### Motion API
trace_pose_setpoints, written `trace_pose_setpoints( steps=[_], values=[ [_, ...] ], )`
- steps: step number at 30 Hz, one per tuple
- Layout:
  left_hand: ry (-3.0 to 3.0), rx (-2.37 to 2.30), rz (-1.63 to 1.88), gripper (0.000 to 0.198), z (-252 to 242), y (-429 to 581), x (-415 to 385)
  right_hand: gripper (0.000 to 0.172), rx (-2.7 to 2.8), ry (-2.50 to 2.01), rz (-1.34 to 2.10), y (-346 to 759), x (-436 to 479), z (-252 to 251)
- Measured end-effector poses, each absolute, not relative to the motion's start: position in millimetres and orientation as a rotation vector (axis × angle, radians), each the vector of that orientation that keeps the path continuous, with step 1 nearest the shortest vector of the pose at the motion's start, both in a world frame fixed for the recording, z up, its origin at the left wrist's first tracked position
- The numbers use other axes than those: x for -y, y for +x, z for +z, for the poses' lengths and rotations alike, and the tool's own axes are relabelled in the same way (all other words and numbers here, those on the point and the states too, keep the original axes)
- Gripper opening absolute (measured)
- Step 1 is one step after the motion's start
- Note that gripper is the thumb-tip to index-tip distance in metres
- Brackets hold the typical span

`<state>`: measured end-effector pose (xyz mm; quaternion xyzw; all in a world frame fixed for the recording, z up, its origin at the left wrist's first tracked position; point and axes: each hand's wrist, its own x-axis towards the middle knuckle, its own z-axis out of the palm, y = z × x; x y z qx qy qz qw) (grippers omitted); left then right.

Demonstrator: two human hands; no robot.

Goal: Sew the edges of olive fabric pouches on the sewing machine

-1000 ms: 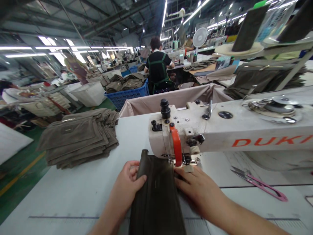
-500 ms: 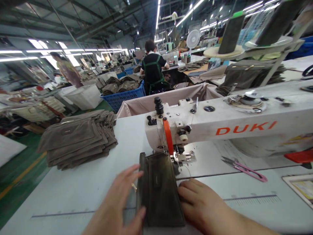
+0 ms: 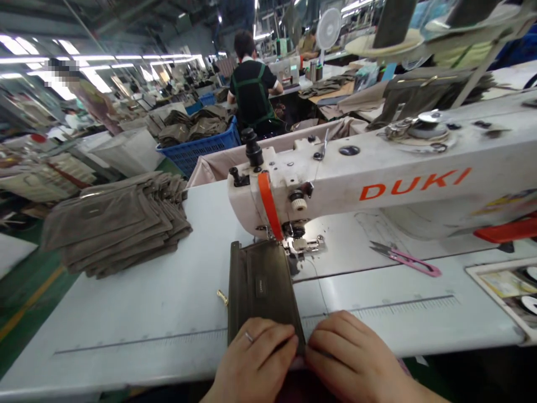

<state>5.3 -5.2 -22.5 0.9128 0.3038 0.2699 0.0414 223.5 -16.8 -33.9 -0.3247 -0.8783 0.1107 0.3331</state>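
Observation:
A dark olive fabric pouch point(image 3: 262, 268) with a small label lies flat on the sewing machine table. Its far right edge reaches the presser foot point(image 3: 302, 244) of the white sewing machine point(image 3: 335, 173). A gold zipper pull point(image 3: 222, 298) sticks out on its left side. My left hand point(image 3: 262, 355), with a ring on one finger, lies over the pouch's near end, its fingers closed on the near right corner. Beside it, my right hand point(image 3: 350, 352) has curled fingers pinching the same corner's edge. The fingertips partly hide that corner.
Pink-handled thread snips point(image 3: 405, 260) lie right of the needle. A stack of matching fabric pieces point(image 3: 117, 221) is on the table's left. Behind the machine are a cloth-lined bin point(image 3: 213, 168), a blue crate point(image 3: 201, 144) and a seated person point(image 3: 254, 87). Thread cones point(image 3: 392, 25) stand at upper right.
My left hand has moved from the pouch's left edge to its near right corner and closed there. My right hand has slid nearer to me along the right edge. The view has shifted.

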Motion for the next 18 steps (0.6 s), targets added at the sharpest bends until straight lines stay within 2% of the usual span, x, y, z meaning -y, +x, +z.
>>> trace_pose_setpoints(
  steps=[6, 12, 18],
  values=[
    [2.678, -0.955, 0.735, 0.021, -15.4, 6.0, 8.2, 0.027, 2.315, -0.820, 0.351, 227.5, 18.2, -28.8],
    [2.588, -1.017, 0.845, 0.022, -22.2, 6.6, 13.7, 0.028, 2.290, -0.848, 0.461, 226.6, 18.4, -31.3],
    [2.656, -0.957, 0.769, 0.018, -27.0, 12.3, 14.7, 0.029, 2.286, -0.885, 0.520, 228.5, 18.8, -29.1]
  ],
)
